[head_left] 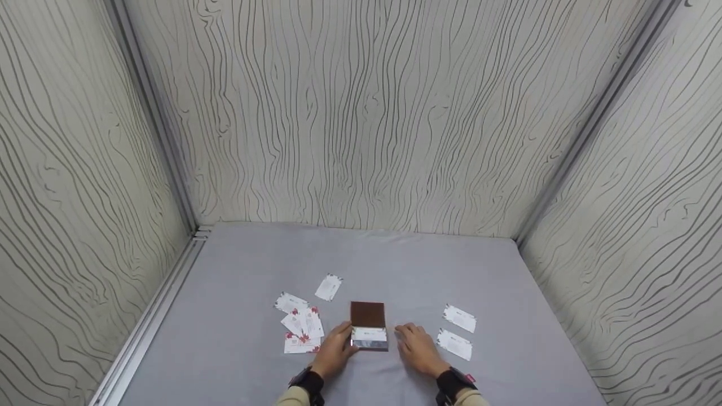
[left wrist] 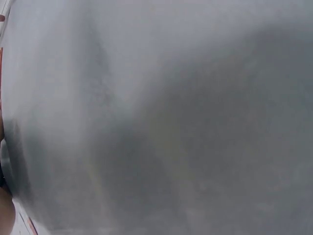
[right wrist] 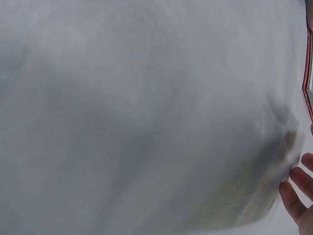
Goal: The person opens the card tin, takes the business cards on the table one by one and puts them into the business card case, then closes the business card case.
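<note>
In the head view a brown business card case (head_left: 368,314) lies with its lid folded back, and a white printed card (head_left: 369,334) shows in its lower half. My left hand (head_left: 334,351) holds the case by its left side, fingers along the edge and thumb near the bottom corner. To the right of the case, a small gap away, my right hand (head_left: 418,348) rests low over the cloth with relaxed fingers and nothing in them. Its fingertips (right wrist: 288,188) show in the right wrist view, near the case's reddish edge (right wrist: 307,63). The left wrist view is mostly cloth.
Left of the case lie several cards, among them a red-patterned card (head_left: 302,344) and a white card (head_left: 291,302). A single card (head_left: 329,287) sits farther back. Two more, an upper card (head_left: 459,318) and a lower card (head_left: 454,344), lie right. Patterned walls enclose the grey cloth-covered table (head_left: 361,254).
</note>
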Available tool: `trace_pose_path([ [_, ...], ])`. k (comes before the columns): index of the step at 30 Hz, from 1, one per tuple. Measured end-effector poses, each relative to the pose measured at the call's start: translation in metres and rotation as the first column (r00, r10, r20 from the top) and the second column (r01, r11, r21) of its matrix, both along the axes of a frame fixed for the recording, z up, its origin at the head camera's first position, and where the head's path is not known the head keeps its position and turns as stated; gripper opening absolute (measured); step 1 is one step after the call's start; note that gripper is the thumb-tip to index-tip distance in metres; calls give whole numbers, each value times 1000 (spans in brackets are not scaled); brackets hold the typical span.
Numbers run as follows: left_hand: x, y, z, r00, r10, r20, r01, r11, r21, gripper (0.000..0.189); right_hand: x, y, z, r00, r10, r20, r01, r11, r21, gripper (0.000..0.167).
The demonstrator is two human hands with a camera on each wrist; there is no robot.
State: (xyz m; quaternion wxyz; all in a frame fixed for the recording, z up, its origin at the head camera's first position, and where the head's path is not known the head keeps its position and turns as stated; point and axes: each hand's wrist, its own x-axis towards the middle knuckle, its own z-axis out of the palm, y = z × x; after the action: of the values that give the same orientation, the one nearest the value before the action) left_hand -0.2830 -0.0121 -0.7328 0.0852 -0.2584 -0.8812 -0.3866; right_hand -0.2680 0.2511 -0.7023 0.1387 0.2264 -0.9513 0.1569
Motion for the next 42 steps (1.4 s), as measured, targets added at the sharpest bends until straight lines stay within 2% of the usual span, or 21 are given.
trace_pose_path([
  [8,1,-1,3,1000,-12,-5,12,1000,6,49,2,8,0,999,-31,20,31,1000,-7,21],
  [13,2,-1,4,999,-26,-24,26,999,19,49,4,17,-2,997,-76,-14,76,997,13,17],
  [16,2,-1,3,998,-36,-57,37,999,24,49,6,26,-2,993,-109,-41,110,994,22,17],
  [21,1,-1,2,997,-34,-69,35,999,20,48,8,43,0,986,-147,-75,145,989,-29,19],
  [26,1,-1,3,997,-29,-66,30,999,13,48,10,65,6,982,-188,-21,185,978,-93,25],
  [30,1,-2,3,996,-32,-77,33,999,15,48,12,83,9,979,-203,24,204,973,-107,34],
  [34,1,-2,3,997,-34,-73,35,999,19,49,16,96,9,976,-205,78,213,972,-104,41],
  [42,1,0,0,998,-24,-67,25,999,21,49,24,106,4,950,-263,166,276,959,-60,38],
])
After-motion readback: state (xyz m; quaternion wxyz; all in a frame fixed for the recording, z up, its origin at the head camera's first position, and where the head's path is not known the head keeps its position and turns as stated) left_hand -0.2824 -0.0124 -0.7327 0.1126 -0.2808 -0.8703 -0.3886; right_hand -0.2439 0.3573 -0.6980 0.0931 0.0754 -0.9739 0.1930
